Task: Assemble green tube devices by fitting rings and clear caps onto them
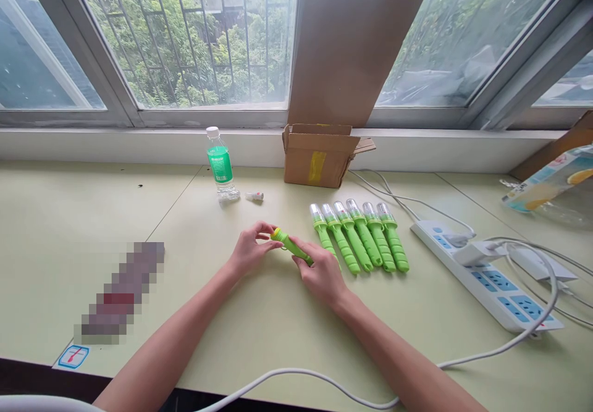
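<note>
A green ribbed flashlight handle (293, 246) with a yellow open-looking end is held slightly above the table, tilted. My right hand (322, 271) wraps round its lower part. With thumb and fingers, my left hand (254, 248) pinches at the yellow end; what lies between the fingertips is partly hidden. Just right of my right hand, several green flashlights (359, 239) with clear caps lie side by side in a row. Beyond my left hand, a small clear cap-like piece (254, 196) rests on its side near a water bottle (220, 165).
An open cardboard box (315, 162) stands against the window sill. On the right lies a white power strip (486, 279) with plugs and a white cable (319, 375) looping across the front. A blurred-out flat object (123, 294) lies left. A packaged carton (551, 177) sits far right.
</note>
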The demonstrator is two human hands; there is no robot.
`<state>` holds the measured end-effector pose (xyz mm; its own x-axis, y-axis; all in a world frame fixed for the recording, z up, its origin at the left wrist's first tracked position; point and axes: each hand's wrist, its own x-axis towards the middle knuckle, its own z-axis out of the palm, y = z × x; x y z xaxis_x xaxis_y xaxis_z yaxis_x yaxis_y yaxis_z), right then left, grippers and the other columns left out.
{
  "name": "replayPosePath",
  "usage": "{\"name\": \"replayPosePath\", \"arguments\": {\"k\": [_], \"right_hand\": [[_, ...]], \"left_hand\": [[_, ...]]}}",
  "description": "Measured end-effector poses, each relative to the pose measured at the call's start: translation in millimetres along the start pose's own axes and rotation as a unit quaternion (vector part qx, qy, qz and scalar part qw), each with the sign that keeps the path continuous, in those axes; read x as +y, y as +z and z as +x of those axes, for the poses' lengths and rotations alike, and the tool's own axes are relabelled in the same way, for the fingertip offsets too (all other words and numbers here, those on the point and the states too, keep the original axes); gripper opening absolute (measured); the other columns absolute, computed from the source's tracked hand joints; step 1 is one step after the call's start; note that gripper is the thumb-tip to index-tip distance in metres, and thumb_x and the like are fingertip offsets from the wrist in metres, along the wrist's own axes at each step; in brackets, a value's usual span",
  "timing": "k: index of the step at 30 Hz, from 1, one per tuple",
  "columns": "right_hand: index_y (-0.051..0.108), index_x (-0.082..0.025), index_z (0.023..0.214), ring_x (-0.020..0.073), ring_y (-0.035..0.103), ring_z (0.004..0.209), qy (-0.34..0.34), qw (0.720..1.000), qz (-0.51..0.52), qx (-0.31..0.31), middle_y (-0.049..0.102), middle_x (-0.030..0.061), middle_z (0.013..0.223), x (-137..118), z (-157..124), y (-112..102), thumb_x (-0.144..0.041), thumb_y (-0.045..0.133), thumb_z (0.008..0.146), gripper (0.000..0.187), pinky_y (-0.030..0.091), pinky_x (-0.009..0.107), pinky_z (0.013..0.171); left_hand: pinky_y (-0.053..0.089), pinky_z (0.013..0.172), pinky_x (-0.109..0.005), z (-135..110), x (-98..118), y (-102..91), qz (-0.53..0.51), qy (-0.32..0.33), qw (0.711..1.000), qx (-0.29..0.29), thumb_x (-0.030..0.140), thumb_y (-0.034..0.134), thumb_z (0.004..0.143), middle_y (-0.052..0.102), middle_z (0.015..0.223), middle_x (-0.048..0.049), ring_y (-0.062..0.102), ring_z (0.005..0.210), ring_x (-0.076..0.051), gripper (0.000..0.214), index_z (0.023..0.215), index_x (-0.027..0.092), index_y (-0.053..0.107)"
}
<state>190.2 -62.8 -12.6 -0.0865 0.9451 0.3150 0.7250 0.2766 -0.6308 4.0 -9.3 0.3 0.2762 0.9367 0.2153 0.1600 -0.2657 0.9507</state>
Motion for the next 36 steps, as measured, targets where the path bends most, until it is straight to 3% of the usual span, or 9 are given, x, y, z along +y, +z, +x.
{"name": "replayPosePath", "arguments": {"k": [11, 27, 36], "right_hand": [[0.062, -0.027, 0.119, 0.0215, 0.061, 0.107, 0.043, 0.979, 0.2, 0.014, 0.066, 0.0006, 0.116, -12.0, -1.1, 0.3, -0.021, 0.06, 0.079, 0.041, 0.051, 0.032, 0.087], [0.063, -0.024, 0.12, 0.0242, 0.059, 0.11, 0.05, 0.977, 0.205, 0.012, 0.065, 0.0038, 0.118, -7.2, 1.0, 1.1, -0.022, 0.06, 0.076, 0.044, 0.047, 0.038, 0.095], [0.064, -0.024, 0.118, 0.0258, 0.061, 0.106, 0.078, 0.97, 0.232, 0.005, 0.066, 0.004, 0.117, -6.5, 2.0, 2.5, -0.023, 0.062, 0.075, 0.043, 0.05, 0.04, 0.09]], "left_hand": [[0.051, 0.085, -0.041, 2.0, 9.4, -8.7, -0.092, -0.011, 0.994, -0.053, 0.034, 0.068, 0.075, 0.061, 0.111, -0.0106, 0.063, 0.093, -0.02, 0.026, 0.085, 0.016, 0.053], [0.05, 0.088, -0.041, 0.6, 8.1, -4.0, -0.031, 0.002, 0.999, -0.011, 0.036, 0.066, 0.076, 0.066, 0.106, -0.0083, 0.063, 0.092, -0.019, 0.023, 0.081, 0.017, 0.054], [0.051, 0.087, -0.042, 3.1, 7.0, -11.0, -0.075, 0.002, 0.995, -0.064, 0.033, 0.069, 0.074, 0.064, 0.108, -0.0099, 0.063, 0.096, -0.021, 0.025, 0.085, 0.016, 0.054]]}}
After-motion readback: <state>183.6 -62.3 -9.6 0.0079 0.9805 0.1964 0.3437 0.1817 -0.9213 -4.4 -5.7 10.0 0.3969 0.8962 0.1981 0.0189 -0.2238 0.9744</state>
